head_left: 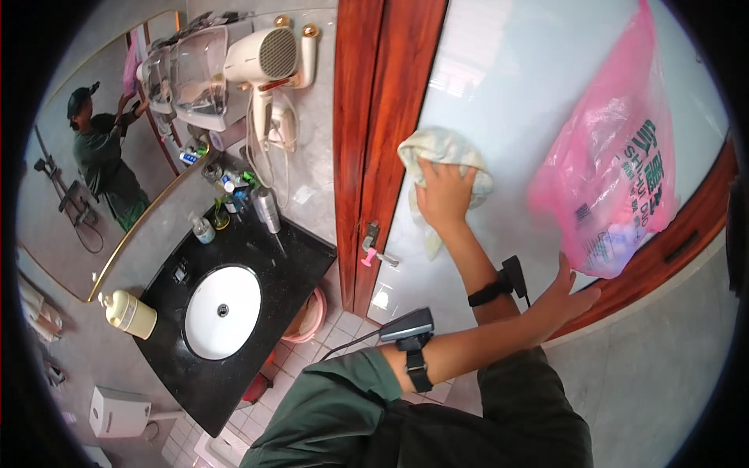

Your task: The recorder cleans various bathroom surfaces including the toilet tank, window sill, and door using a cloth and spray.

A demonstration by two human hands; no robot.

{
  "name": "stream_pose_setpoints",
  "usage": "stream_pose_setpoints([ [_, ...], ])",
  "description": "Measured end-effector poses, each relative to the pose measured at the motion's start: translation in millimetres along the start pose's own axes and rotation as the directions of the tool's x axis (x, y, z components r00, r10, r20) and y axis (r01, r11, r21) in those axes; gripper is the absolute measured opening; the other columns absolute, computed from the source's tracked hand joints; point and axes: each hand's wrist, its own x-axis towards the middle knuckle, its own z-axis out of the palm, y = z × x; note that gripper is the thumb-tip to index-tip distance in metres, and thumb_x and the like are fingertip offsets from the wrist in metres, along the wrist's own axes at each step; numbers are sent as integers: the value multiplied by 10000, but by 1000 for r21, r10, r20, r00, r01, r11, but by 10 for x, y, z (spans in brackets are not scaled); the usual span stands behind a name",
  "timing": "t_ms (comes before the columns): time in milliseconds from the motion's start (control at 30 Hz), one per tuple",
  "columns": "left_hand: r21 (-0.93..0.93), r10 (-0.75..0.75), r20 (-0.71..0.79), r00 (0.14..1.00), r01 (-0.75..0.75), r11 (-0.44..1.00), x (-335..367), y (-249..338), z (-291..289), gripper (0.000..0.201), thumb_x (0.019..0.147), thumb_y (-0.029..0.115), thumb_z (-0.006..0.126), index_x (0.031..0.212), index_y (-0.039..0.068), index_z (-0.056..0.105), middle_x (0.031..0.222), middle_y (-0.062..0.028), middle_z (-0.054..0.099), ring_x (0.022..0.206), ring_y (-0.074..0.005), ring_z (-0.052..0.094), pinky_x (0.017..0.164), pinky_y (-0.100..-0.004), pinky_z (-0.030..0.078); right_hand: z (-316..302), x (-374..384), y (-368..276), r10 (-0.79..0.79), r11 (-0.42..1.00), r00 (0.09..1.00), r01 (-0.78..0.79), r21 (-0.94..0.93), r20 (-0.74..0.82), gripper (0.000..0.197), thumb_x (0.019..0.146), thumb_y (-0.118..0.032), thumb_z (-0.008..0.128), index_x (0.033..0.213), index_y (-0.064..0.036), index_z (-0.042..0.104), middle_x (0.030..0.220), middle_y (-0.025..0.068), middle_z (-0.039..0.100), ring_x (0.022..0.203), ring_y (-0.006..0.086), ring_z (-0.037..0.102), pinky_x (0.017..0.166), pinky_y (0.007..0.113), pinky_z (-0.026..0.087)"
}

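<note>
My right hand (449,191) presses a pale patterned cloth (437,144) against the white glossy door panel (499,101), fingers spread over it. Part of the cloth hangs below the palm. Crossing over the right arm, my left forearm reaches to the right. My left hand (566,300) is open at the lower edge of a pink plastic bag (608,156), thumb pointing up; whether it touches the bag, I cannot tell. The bag bulges at the bottom with something pale inside, and its top runs out of view.
Left of the door's red-brown wooden frame (359,140) is a black counter (168,312) with a white basin (222,312), bottles and a yellow pump bottle (131,313). Above hang a hair dryer (261,58) and a mirror (101,148). A pink bucket (310,316) stands under the counter.
</note>
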Motion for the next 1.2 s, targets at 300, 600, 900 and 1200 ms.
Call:
stream_pose_setpoints([
  [300, 79, 23, -149, 989, -11, 997, -1424, 192, -1154, 864, 982, 86, 563, 1562, 206, -66, 1593, -180, 154, 1328, -236, 467, 1075, -359, 401, 1397, -1203, -750, -218, 970, 889, 152, 188, 404, 505, 807, -290, 685, 1276, -137, 579, 1125, 49, 620, 1107, 219, 553, 989, 548, 342],
  [600, 112, -46, -685, 727, 167, 979, -3374, 780, -2699, 592, 954, 13, 508, 1485, 116, 266, 1440, -214, 389, 1229, -287, 561, 1030, -373, 474, 1322, -1620, -379, -214, 977, 838, 182, 113, 503, 267, 802, -241, 629, 1047, -140, 663, 995, 22, 664, 985, 204, 600, 936, 447, 391],
  [900, 359, -10, -711, 703, 375, 855, -3836, 941, -3891, 481, 923, 11, 568, 1380, 80, 431, 1303, -124, 506, 1135, -220, 576, 950, -312, 480, 57, -996, 458, 371, 837, 927, -356, -416, -47, 565, 781, -275, 651, 1319, -117, 580, 1189, 203, 556, 1108, 379, 504, 1016, 655, 258],
  [1200, 929, 327, -302, 895, 200, 312, -2525, 737, -3452, 330, 852, 6, 618, 1181, 33, 634, 1111, -109, 621, 1062, -238, 574, 892, -330, 452, 1676, -2534, -93, 279, 869, 673, -481, 119, 685, 305, 922, -263, 506, 1176, -314, 666, 1084, 61, 681, 1060, 289, 602, 883, 635, 393],
])
